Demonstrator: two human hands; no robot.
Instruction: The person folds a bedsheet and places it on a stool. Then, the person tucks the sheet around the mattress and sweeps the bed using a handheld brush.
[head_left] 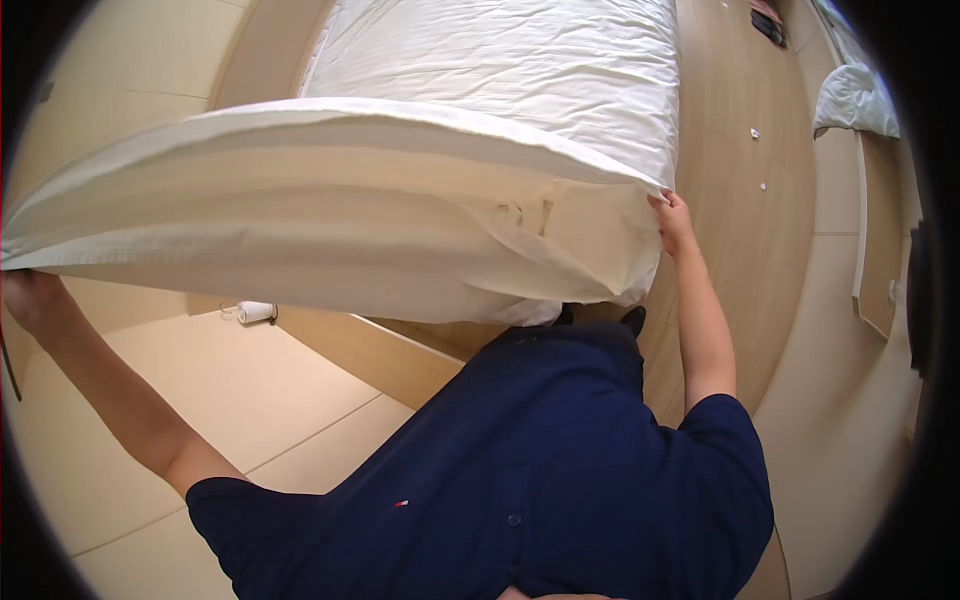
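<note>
A white bed sheet [350, 190] is stretched in the air between my hands, across the near end of the bed [520, 50]. Its upper edge bows upward, and folds gather near its right corner. At the far left, my left hand [32, 298] has its fingers closed on one end of the sheet, partly hidden by the cloth. My right hand [674, 222] pinches the other end by its corner, beside the bed's right edge. The bed has a wrinkled white covering, and the raised sheet hides its near part.
Wooden floor [725, 280] runs along the bed's right side, with small white scraps [756, 134] on it. A white cup-like object [256, 312] is at the lower left. Pale bedding [856, 102] hangs over a wooden panel [874, 235] at the right. Dark items [768, 26] lie farther back.
</note>
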